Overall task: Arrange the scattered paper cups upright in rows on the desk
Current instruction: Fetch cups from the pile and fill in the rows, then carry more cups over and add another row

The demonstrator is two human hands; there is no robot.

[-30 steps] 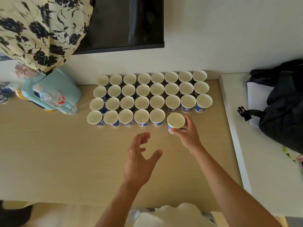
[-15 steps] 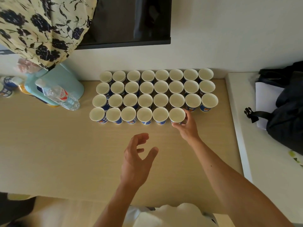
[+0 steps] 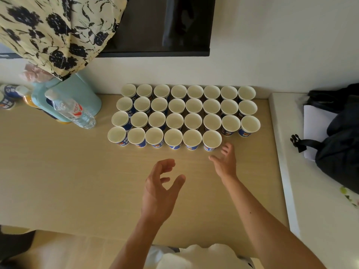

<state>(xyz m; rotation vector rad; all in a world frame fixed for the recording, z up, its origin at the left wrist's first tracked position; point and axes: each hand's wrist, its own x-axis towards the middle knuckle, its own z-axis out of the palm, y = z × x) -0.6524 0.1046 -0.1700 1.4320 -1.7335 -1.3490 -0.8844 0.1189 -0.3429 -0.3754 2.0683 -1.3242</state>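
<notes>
Desk with 30 paper cups upright, mouths up, in 4 rows

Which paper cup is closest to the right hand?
The paper cup at the right end of the front row, just beyond the fingers of the right hand. Every other cup sits farther away.

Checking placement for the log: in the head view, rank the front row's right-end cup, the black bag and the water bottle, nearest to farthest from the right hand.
1. Front row's right-end cup: just ahead of the right hand.
2. Black bag: to the right, on the white counter.
3. Water bottle: far left, on the desk.
</notes>
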